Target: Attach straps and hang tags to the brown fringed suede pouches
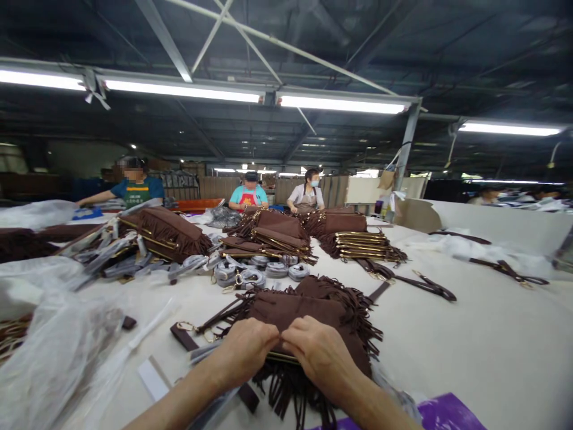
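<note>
A dark brown fringed bag (295,306) lies on the white table in front of me. Its gold zipper edge (283,358) faces me, and strips of fringe (290,388) hang toward the near side. My left hand (251,347) and my right hand (317,351) meet over that edge, both with fingers pinched together on the bag. What exactly sits between the fingertips is hidden. Left of the bag lie a brown strap (183,337) with a gold clasp and a white card-like piece (153,377). More fringe (331,289) spreads behind it.
Piles of brown bags (280,230) and grey-wrapped coiled straps (250,278) stand beyond. Clear plastic (58,340) covers the left side; purple plastic (450,412) lies at lower right. Loose straps (425,283) rest farther right. Several co-workers (248,194) are across the table.
</note>
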Motion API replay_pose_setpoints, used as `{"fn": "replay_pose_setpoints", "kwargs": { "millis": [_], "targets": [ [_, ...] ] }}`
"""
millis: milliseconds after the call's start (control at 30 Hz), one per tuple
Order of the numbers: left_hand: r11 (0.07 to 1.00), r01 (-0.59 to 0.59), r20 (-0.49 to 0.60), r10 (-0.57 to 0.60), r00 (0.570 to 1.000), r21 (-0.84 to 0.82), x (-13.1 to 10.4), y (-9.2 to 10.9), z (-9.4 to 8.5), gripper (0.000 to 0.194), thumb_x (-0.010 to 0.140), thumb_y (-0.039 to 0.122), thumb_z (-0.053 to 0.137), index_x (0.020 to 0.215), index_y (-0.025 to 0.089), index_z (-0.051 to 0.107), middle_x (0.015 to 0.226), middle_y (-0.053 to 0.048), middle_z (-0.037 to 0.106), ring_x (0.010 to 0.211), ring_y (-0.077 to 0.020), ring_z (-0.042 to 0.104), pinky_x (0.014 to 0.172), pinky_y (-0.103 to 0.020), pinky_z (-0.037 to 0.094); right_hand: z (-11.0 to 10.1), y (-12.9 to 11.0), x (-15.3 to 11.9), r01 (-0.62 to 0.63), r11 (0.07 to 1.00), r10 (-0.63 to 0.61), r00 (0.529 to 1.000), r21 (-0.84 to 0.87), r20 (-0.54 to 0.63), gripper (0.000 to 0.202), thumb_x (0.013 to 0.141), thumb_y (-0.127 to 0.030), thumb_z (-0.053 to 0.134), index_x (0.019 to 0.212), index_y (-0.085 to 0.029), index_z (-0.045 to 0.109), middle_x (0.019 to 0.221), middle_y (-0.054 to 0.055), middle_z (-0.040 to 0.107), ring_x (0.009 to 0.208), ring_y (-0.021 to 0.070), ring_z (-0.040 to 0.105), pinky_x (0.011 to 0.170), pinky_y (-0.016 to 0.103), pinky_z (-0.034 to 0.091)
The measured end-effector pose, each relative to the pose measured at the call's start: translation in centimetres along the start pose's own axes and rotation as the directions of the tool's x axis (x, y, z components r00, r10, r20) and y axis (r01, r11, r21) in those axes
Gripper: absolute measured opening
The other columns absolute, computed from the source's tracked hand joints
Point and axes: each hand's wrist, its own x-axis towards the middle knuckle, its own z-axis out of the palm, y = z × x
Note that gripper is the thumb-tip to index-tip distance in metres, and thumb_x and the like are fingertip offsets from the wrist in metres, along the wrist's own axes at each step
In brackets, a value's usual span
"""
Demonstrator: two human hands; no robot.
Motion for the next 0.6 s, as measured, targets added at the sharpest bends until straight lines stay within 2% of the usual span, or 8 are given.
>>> {"fn": "replay_pose_setpoints", "kwargs": {
  "millis": [100, 200, 267, 333, 400, 500, 533, 600],
  "targets": [
    [0.967, 0.061, 0.088, -0.041, 0.995, -0.246, -0.2, 0.2, 0.0, 0.025, 0.086, 0.024, 0.043, 0.064, 0.02, 0.055, 0.056, 0.001, 0.057, 0.054, -0.0138, 0.05, 0.055, -0.023, 0.033, 0.7, 0.9, -0.4, -0.029, 0.977, 0.035, 0.999, 0.212, -0.025, 0.02, 0.09, -0.015, 0.055, 0.077, -0.02, 0.069, 0.073, 0.001, 0.068, 0.07, 0.018, 0.062, 0.064, 0.024, 0.042],
    [0.842, 0.184, 0.151, -0.124, 0.981, -0.507, -0.3, -0.8, 0.2, 0.021, 0.085, 0.03, 0.043, 0.072, 0.02, 0.056, 0.053, 0.004, 0.056, 0.047, -0.0113, 0.043, 0.048, -0.02, 0.032, 0.8, 2.0, -1.1, -0.063, 0.89, 0.094, 0.995, 0.451, -0.047, 0.02, 0.087, -0.015, 0.053, 0.075, -0.021, 0.068, 0.064, -0.003, 0.064, 0.059, 0.0143, 0.059, 0.058, 0.022, 0.039],
    [0.784, 0.232, 0.169, -0.163, 0.972, -0.575, -0.2, -1.7, 0.4, 0.022, 0.083, 0.035, 0.043, 0.075, 0.019, 0.056, 0.053, 0.004, 0.056, 0.045, -0.0108, 0.041, 0.045, -0.02, 0.031, 0.8, 2.5, -1.5, -0.087, 0.848, 0.128, 0.991, 0.523, -0.042, 0.018, 0.084, -0.015, 0.053, 0.075, -0.021, 0.067, 0.064, -0.004, 0.064, 0.059, 0.0138, 0.058, 0.057, 0.021, 0.038],
    [0.774, 0.251, 0.183, -0.177, 0.967, -0.581, -0.1, -2.3, 0.6, 0.023, 0.083, 0.036, 0.043, 0.077, 0.018, 0.056, 0.055, 0.003, 0.056, 0.046, -0.0111, 0.043, 0.045, -0.02, 0.032, 0.7, 2.7, -1.8, -0.102, 0.825, 0.149, 0.988, 0.556, -0.039, 0.015, 0.082, -0.015, 0.054, 0.075, -0.021, 0.066, 0.065, -0.004, 0.064, 0.06, 0.0138, 0.058, 0.058, 0.021, 0.038],
    [0.835, 0.226, 0.151, -0.173, 0.973, -0.501, -0.1, -2.2, 0.7, 0.023, 0.085, 0.032, 0.041, 0.077, 0.018, 0.057, 0.059, 0.002, 0.058, 0.052, -0.0124, 0.048, 0.05, -0.021, 0.036, 0.7, 2.9, -1.9, -0.114, 0.819, 0.165, 0.985, 0.563, -0.041, 0.013, 0.081, -0.016, 0.054, 0.073, -0.021, 0.064, 0.063, -0.004, 0.063, 0.059, 0.0135, 0.057, 0.057, 0.021, 0.037],
    [0.98, 0.076, 0.026, -0.072, 0.997, -0.184, -0.1, -1.5, 1.1, 0.013, 0.083, 0.022, 0.047, 0.086, 0.019, 0.06, 0.085, -0.003, 0.065, 0.08, -0.018, 0.057, 0.073, -0.028, 0.043, 0.7, 3.2, -2.2, -0.127, 0.82, 0.186, 0.981, 0.558, -0.05, 0.014, 0.081, -0.018, 0.052, 0.069, -0.02, 0.059, 0.061, -0.004, 0.061, 0.057, 0.0131, 0.056, 0.056, 0.022, 0.036],
    [0.998, 0.022, 0.009, -0.022, 1.0, -0.059, 0.0, -1.3, 1.4, 0.015, 0.081, 0.019, 0.052, 0.093, 0.02, 0.061, 0.098, -0.005, 0.065, 0.092, -0.0207, 0.056, 0.082, -0.031, 0.042, 0.7, 3.4, -2.4, -0.139, 0.809, 0.198, 0.979, 0.571, -0.043, 0.015, 0.082, -0.019, 0.051, 0.069, -0.02, 0.058, 0.061, -0.004, 0.06, 0.055, 0.013, 0.055, 0.055, 0.022, 0.037],
    [0.989, -0.043, 0.026, 0.04, 0.999, 0.14, 0.1, -1.3, 2.3, 0.031, 0.077, 0.018, 0.06, 0.108, 0.021, 0.058, 0.118, -0.008, 0.06, 0.108, -0.0257, 0.051, 0.092, -0.038, 0.039, 0.6, 3.8, -3.0, -0.178, 0.768, 0.221, 0.975, 0.616, 0.005, 0.015, 0.083, -0.022, 0.049, 0.07, -0.021, 0.056, 0.06, -0.004, 0.059, 0.053, 0.0129, 0.055, 0.054, 0.021, 0.038]
  ]
}}
